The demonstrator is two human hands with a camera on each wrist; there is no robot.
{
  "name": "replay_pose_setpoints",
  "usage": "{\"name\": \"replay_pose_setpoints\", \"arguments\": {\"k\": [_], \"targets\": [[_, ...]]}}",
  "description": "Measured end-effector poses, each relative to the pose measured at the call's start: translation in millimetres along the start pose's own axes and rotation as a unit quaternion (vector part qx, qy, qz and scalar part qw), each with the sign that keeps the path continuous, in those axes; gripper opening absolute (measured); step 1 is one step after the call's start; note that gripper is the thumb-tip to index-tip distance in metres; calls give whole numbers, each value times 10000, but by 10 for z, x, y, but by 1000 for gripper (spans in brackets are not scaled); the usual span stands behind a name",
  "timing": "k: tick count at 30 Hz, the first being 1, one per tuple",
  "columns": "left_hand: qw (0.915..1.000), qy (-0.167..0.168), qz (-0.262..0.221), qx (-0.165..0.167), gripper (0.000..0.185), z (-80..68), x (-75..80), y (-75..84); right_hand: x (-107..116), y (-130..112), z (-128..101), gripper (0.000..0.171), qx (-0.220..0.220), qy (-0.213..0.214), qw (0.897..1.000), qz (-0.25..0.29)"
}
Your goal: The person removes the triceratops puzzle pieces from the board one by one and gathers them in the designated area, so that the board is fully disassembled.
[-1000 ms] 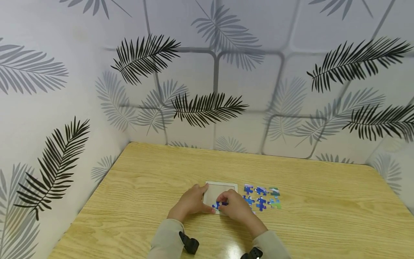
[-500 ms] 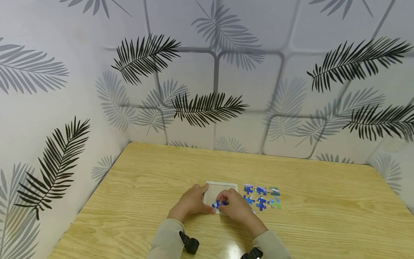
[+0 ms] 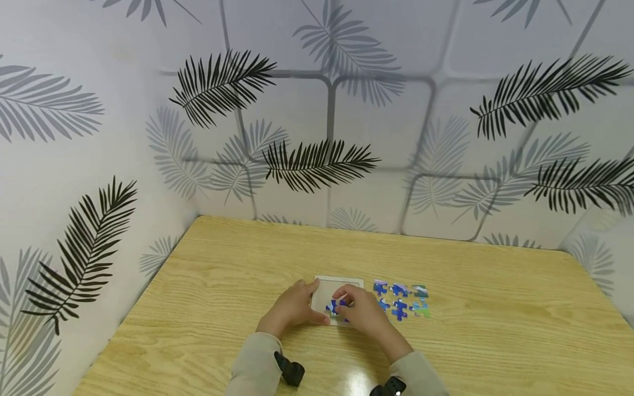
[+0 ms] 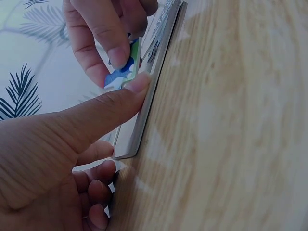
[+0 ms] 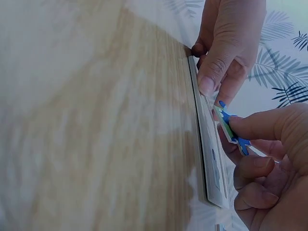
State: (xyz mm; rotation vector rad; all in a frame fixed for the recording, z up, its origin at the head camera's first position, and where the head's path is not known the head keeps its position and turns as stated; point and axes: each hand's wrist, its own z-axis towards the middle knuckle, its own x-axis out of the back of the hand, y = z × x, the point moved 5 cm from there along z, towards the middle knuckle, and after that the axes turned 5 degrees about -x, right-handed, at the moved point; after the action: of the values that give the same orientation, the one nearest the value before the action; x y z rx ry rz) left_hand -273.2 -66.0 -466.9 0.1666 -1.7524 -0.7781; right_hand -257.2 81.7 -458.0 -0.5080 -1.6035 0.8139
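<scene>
Puzzle piece pinched over tray's near edge.

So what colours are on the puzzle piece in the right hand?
The puzzle piece is mainly blue with green and white, clearest in the right wrist view.

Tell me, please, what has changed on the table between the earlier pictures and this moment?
The right hand has raised the blue puzzle piece it pinches, shifting it slightly farther in over the white tray and tipping it up on edge. The left hand still holds the tray's left edge, thumb on the near rim. The loose pieces to the right of the tray lie as before.
</scene>
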Motion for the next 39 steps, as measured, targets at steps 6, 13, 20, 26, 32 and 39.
{"name": "replay_pose_setpoints", "arguments": {"k": [6,13,20,26,32,39], "targets": [[10000,8,43,-5,95,6,1,9,106,68,-29,11,-210,226,9992,271],[9999,-12,-15,157,94,19,-17,-4,237,211,-64,9,-482,351,9971,475],[9998,18,-97,167,95,22,-25,-15,384,389,-133,10,-587,488,9957,533],[9999,18,-97,139,95,19,-19,-22,504,509,-209,10,-720,511,9941,634],[9999,36,-59,144,95,24,-27,-32,609,606,-281,11,-834,584,9937,477],[9998,31,-103,145,95,14,-17,-13,737,734,-384,13,-892,636,9933,365]]}}
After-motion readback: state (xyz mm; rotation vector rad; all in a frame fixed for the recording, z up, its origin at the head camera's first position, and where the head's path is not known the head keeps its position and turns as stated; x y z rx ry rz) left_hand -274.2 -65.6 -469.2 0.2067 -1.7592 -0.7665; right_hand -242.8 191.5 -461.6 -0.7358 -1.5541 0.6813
